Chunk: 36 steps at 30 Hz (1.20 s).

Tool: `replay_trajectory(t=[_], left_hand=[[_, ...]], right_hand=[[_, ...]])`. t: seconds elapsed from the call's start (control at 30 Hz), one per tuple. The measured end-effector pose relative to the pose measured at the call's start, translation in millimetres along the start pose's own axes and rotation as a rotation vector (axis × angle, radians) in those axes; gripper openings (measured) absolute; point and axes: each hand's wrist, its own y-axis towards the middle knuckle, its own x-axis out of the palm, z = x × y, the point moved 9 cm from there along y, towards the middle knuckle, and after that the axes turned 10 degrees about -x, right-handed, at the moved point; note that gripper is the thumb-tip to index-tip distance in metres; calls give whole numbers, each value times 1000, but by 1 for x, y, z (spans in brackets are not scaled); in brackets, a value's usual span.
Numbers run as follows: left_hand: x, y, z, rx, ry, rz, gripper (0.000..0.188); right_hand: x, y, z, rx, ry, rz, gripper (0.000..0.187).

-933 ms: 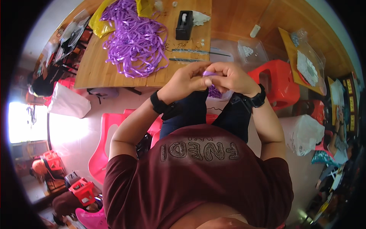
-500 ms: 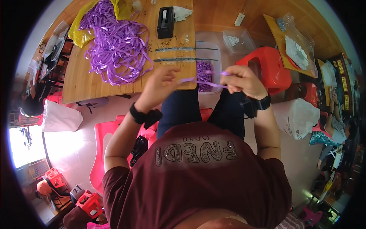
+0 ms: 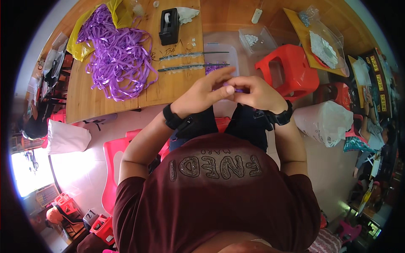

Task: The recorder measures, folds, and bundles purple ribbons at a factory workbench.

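Note:
My two hands meet over my lap, just in front of the table edge. A short bit of purple ribbon shows between them; the rest is covered by the fingers. My right hand is closed, pinching the ribbon between thumb and fingertips. My left hand has its thumb pressed against the ribbon, while its upper fingers reach out toward the right hand. Beyond the hands, a clear plastic bin holds purple ribbon pieces, partly hidden by my hands. A large heap of purple ribbon lies on the table to the left.
On the wooden table are a yellow bag, a black tape dispenser and two dark strips taped down past its edge. A red stool, a clear box of white pieces and a white bag stand right.
My hands have come together from being apart with ribbon stretched between them. The left hand moved right, and most of the ribbon is now hidden in the fingers. The view has shifted slightly.

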Motion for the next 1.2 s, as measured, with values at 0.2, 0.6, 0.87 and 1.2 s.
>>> replay_trajectory(t=[0.2, 0.6, 0.87, 1.2], left_hand=[[-20, 5, -10, -255, 300, -64, 26], [-41, 13, -17, -140, 60, 34, 33], [-48, 20, -35, -81, 161, 106, 31], [5, 4, -30, 253, 968, -56, 45]], right_hand=[[-31, -16, 6, 122, 29, 171, 34], [-75, -24, 46, 97, -105, 441, 22], [-95, -4, 77, 18, -354, 437, 19], [-108, 56, 66, -53, -698, 175, 21]])
